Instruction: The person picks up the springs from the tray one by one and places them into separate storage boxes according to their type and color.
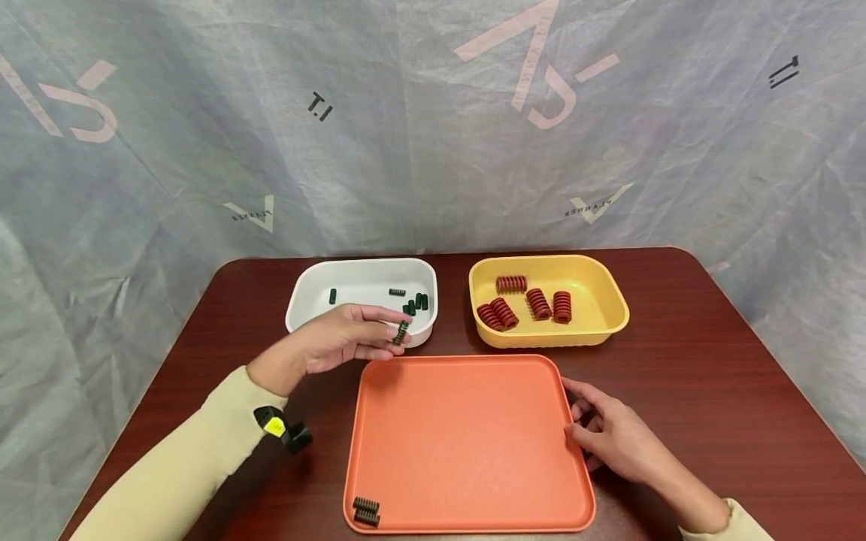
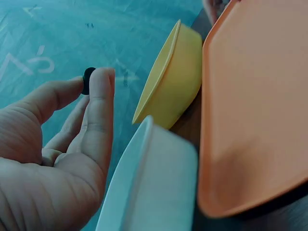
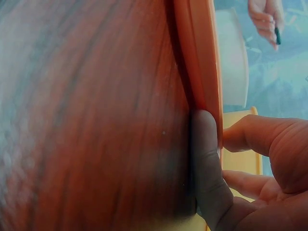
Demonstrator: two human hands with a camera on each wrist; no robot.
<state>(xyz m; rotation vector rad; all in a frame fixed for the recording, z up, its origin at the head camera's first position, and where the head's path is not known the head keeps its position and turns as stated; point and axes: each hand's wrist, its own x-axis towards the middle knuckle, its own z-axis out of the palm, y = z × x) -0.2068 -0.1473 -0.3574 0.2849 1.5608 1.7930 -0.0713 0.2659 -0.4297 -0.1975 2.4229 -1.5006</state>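
Note:
Between thumb and fingertips my left hand (image 1: 355,334) pinches a small dark green coil spring (image 1: 401,332), raised over the front right rim of a white bin (image 1: 318,270). Seen from the left wrist, only the dark end of the spring (image 2: 88,81) shows at the fingertips. My right hand (image 1: 619,436) grips the right rim of an orange tray (image 1: 467,436), thumb and fingers on either side of the edge in the right wrist view. Two dark green springs (image 1: 366,511) lie side by side in the tray's near left corner.
Several more dark green springs (image 1: 418,302) lie in the white bin, mostly at its right end. A yellow bin (image 1: 595,300) beside it holds several thicker red springs (image 1: 538,304). Both bins stand behind the tray on a dark wood table (image 1: 683,338), with a grey sheet (image 1: 419,173) hanging behind.

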